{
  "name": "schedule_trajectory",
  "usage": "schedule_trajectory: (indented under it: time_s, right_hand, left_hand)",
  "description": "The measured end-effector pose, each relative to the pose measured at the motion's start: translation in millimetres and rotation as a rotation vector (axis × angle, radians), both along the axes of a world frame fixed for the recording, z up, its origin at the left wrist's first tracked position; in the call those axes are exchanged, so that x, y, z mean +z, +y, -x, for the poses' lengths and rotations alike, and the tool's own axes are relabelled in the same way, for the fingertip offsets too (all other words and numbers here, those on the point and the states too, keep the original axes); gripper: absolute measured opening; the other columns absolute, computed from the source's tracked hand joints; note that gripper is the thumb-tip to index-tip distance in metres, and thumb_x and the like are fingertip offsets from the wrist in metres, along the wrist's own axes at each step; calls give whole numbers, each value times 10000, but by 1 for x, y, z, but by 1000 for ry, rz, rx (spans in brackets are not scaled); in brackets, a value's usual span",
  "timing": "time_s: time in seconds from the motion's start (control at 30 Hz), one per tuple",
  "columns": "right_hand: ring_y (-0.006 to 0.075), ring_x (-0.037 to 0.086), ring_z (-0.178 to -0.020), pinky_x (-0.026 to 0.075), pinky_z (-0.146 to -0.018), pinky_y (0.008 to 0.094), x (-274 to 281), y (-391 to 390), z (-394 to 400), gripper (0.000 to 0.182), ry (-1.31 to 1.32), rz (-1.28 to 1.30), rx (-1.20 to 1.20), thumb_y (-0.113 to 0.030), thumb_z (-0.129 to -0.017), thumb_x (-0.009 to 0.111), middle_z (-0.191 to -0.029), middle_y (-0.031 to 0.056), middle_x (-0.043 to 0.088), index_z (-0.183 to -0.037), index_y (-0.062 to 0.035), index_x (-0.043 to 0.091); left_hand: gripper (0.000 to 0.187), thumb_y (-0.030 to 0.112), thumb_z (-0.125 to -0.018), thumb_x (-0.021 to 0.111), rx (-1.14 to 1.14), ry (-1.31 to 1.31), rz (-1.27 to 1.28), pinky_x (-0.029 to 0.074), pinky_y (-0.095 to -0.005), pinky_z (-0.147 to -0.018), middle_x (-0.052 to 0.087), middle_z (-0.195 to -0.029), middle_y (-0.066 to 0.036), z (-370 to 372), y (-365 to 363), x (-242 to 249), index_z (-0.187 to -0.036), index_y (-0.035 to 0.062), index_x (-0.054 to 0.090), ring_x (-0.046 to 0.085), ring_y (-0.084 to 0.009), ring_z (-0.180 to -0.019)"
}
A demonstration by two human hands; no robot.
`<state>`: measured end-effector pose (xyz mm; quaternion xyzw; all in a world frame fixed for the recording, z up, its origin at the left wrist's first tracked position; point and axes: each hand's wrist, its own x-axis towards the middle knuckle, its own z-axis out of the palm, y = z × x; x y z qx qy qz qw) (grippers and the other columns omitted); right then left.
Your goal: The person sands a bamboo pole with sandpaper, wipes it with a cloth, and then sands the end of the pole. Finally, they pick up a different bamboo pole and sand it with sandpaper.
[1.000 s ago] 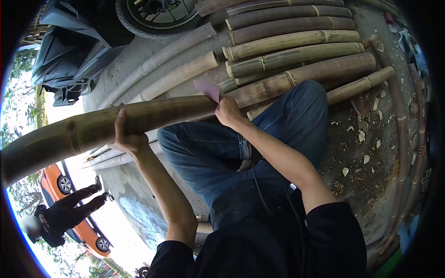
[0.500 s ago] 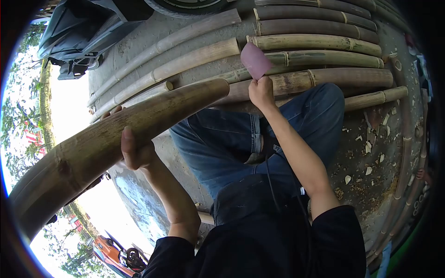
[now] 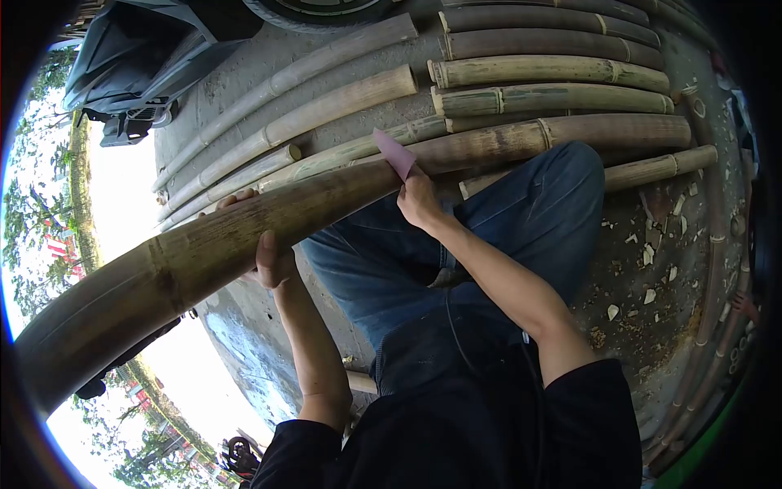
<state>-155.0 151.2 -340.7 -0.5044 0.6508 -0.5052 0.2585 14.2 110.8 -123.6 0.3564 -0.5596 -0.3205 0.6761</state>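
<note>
A thick brown bamboo pole (image 3: pixel 204 248) slants across my front, from the lower left up to its end near my right hand. My left hand (image 3: pixel 275 261) is closed around its middle from below; the thumb shows on the near side and fingertips on the far side. In my right hand (image 3: pixel 419 200) is a piece of pinkish-purple sandpaper (image 3: pixel 393 153), pinched by the fingers. The sandpaper lies at the pole's right end and appears to touch it, partly covering that end.
Several bamboo poles (image 3: pixel 562 71) lie side by side on the concrete ground beyond my knees. Pale wood chips (image 3: pixel 648 256) are scattered at the right. A parked motorbike (image 3: pixel 134 61) stands at the upper left. My legs in jeans (image 3: pixel 542 220) are folded beneath the work.
My right hand has moved left and down, bringing the sandpaper to the pole's end. My left hand and the pole have shifted slightly to the right.
</note>
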Motion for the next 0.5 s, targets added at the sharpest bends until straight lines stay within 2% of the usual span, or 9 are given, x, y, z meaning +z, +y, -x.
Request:
schedule_trajectory:
  time_s: [0.07,0.1,0.13,0.2,0.27,0.33,0.4,0.47,0.5]
  right_hand:
    - [508,654,-1070,548,-936,551,19,-7,31,369,-156,-142,199,86,-851,520,-1111,342,687,-1201,70,637]
    - [529,666,-968,549,-861,569,8,-14,39,282,-111,-322,284,64,-848,538,-958,339,693,-1094,72,676]
    - [529,666,-968,549,-861,569,5,-15,33,282,-111,-323,284,64,-848,538,-958,339,693,-1094,72,676]
    - [549,661,-880,546,-792,580,3,-23,18,194,-12,-179,255,22,-841,563,-847,343,670,-972,79,694]
    - [544,672,-871,558,-775,566,13,-33,28,192,-62,-50,263,-8,-823,578,-854,356,664,-935,96,694]
    - [534,681,-897,560,-812,559,-4,-53,44,220,50,-355,439,-19,-809,571,-850,368,659,-942,116,684]
    - [516,696,-929,563,-849,545,7,-65,28,247,89,-317,414,-19,-800,566,-888,372,672,-956,129,687]
    - [503,704,-933,568,-858,534,28,-59,-8,238,-22,111,319,-35,-808,564,-894,375,678,-914,138,687]
    - [503,704,-933,568,-858,534,34,-58,-7,238,-20,110,336,-35,-808,564,-894,375,678,-914,138,687]
  left_hand:
    - [851,245,-711,725,18,1,-71,418,-517,-1146,553,-1305,-237,-20,4,-5,-1433,-93,428,587,-370,-1214]
    - [846,308,-702,696,70,-35,-54,420,-507,-1138,553,-1286,-241,-28,4,-8,-1406,-99,460,585,-367,-1197]
    - [846,308,-702,696,71,-35,-55,420,-507,-1138,553,-1286,-241,-37,6,-12,-1406,-99,460,585,-367,-1197]
    - [830,293,-704,691,112,67,-54,428,-506,-1130,561,-1288,-243,-55,8,-23,-1399,-103,468,587,-368,-1198]
    - [838,291,-706,689,126,125,-76,429,-508,-1131,562,-1299,-242,-68,7,-33,-1414,-94,458,587,-373,-1204]
    - [847,289,-707,687,137,175,-101,430,-511,-1132,563,-1311,-240,-78,16,-39,-1429,-84,448,586,-377,-1210]
    - [903,294,-716,685,117,137,-59,424,-521,-1146,562,-1333,-236,-81,13,-44,-1494,-55,386,585,-387,-1227]
    - [919,289,-714,690,103,131,-26,423,-526,-1146,563,-1332,-233,-71,11,-40,-1507,-42,366,585,-388,-1231]
    - [935,283,-711,694,98,123,-3,422,-530,-1146,564,-1331,-231,-64,16,-39,-1521,-29,345,585,-389,-1235]
